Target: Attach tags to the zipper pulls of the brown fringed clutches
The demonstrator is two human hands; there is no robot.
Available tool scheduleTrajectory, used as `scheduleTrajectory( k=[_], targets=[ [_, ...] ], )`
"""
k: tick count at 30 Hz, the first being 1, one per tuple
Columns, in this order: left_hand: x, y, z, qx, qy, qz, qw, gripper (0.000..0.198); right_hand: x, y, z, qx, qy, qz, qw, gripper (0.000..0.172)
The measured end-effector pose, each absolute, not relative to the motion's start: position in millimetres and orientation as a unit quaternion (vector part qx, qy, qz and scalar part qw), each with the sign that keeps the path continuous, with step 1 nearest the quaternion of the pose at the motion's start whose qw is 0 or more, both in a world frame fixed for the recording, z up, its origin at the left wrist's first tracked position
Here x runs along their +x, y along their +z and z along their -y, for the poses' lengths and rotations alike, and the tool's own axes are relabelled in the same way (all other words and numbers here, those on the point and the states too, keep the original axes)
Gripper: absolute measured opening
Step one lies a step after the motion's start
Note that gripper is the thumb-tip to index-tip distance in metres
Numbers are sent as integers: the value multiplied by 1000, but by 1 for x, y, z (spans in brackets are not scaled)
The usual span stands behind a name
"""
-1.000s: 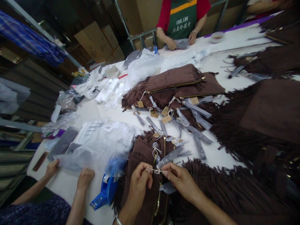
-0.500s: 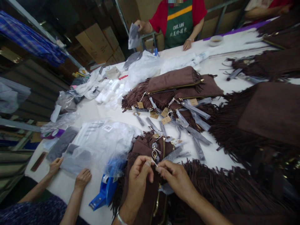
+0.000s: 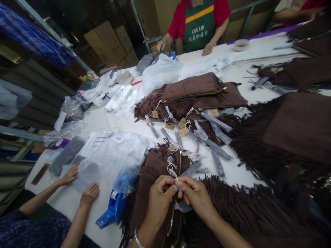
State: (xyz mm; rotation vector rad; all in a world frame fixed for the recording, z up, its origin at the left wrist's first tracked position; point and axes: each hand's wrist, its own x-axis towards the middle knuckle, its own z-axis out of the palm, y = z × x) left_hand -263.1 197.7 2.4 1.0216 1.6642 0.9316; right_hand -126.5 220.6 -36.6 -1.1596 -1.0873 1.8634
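Note:
My left hand [image 3: 163, 194] and my right hand [image 3: 193, 193] meet at the fingertips, both pinching a thin white string [image 3: 173, 171]. The string loops up from my fingers over a brown fringed bag [image 3: 157, 162] with a gold zipper. Under my hands lies another brown bag [image 3: 141, 199], its gold zipper [image 3: 171, 220] partly showing between my wrists. A wrapped grey strip [image 3: 184, 206] pokes out below my right hand. What else my fingertips hold is hidden.
A blue tape dispenser [image 3: 111, 210] stands left of my hands. Beyond it, a co-worker's hands [image 3: 90, 195] rest by plastic bags [image 3: 103, 155]. More brown fringed bags [image 3: 193, 86] with tags lie ahead and to the right [image 3: 297, 127]. Another person [image 3: 199, 27] stands across the table.
My hands have come closer together, the left moving right, and the white string now shows as a loop above them. The person across has lowered a grey plastic piece. The left co-worker's hand has shifted.

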Motion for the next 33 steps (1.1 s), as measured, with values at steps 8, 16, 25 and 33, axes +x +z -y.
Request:
scheduleTrajectory(
  k=[8, 16, 25, 33],
  targets=[
    [-267, 7, -198, 360, 386, -677, 513, 17, -126, -33, -222, -488, 658, 467, 334, 27],
    [-279, 9, -199, 384, 343, -701, 493, 19, -119, -28, -230, -484, 655, 496, 300, 25],
    [-269, 9, -200, 456, 348, -669, 473, 16, -122, -27, -232, -431, 700, 471, 319, 30],
    [-270, 7, -198, 438, 358, -675, 474, 16, -114, -26, -230, -430, 684, 517, 283, 31]
  ],
)
